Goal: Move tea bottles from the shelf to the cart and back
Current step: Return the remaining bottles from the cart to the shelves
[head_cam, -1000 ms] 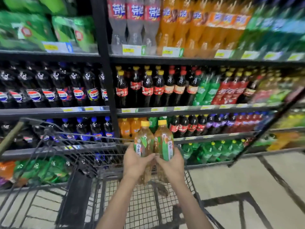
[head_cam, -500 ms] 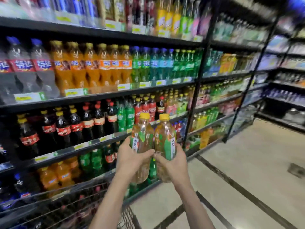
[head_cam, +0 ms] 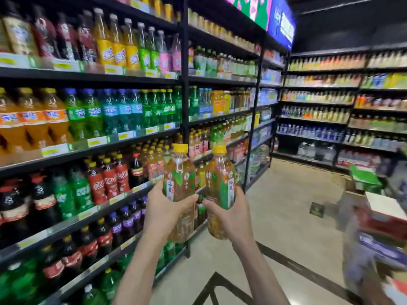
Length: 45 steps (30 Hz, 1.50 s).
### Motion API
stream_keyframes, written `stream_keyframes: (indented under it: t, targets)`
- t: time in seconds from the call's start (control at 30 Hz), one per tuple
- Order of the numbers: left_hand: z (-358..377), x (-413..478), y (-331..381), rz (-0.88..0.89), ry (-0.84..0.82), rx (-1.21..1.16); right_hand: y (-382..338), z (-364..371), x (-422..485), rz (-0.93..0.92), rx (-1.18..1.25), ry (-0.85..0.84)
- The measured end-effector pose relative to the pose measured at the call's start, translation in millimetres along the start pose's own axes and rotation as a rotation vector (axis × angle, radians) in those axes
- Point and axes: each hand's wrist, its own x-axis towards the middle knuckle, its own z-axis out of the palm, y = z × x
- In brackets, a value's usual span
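I see my left hand (head_cam: 161,213) gripping one upright tea bottle (head_cam: 179,190), my right hand (head_cam: 231,214) gripping another tea bottle (head_cam: 220,190), both beside the shelf (head_cam: 110,148).

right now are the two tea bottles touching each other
Apart. The head view shows shelf stock through a gap between the left tea bottle and the right tea bottle.

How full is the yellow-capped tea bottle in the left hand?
Nearly full: amber tea fills the clear plastic tea bottle up to its shoulder; its yellow cap is on. The left hand holds it.
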Motion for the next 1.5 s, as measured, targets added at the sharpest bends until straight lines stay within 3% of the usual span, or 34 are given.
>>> stream_keyframes:
  t: [0.37, 0.73, 1.17, 1.5]
  targets:
    - [126.4, 69.2, 26.0, 0.036, -0.160, -0.048, 20.3, -82.5, 96.6, -0.028, -0.050, 0.192]
    - [255.0, 212.0, 21.8, 0.085, -0.316, -0.121, 61.8, -123.4, 250.7, -0.056, -0.057, 0.310]
    - [383.2, 358.3, -6.1, 0.061, -0.342, -0.118, 138.3, -153.7, 416.6, -0.065, -0.071, 0.316]
    - [511.3, 483.7, -24.1, 0.039, -0.243, -0.062, 215.4, -194.4, 586.3, -0.038, -0.005, 0.241]
